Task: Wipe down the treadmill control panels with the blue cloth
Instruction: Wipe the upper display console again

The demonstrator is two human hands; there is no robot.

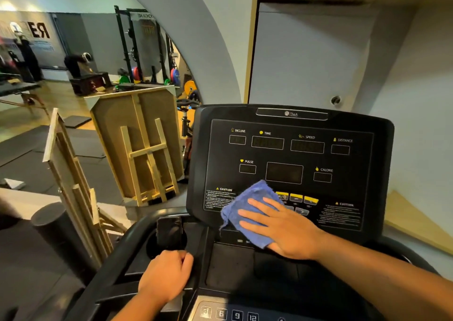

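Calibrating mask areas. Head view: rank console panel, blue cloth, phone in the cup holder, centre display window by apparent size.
1. console panel
2. blue cloth, partly under the right hand
3. phone and centre display window: look alike, not ranked; the phone sits nearer the camera.

One blue cloth (247, 208), one control panel (291, 166), two hands, three yellow buttons (296, 197), one phone (169, 231).

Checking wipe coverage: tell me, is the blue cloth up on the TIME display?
No, the blue cloth sits low on the control panel under the right hand, well below the TIME display.
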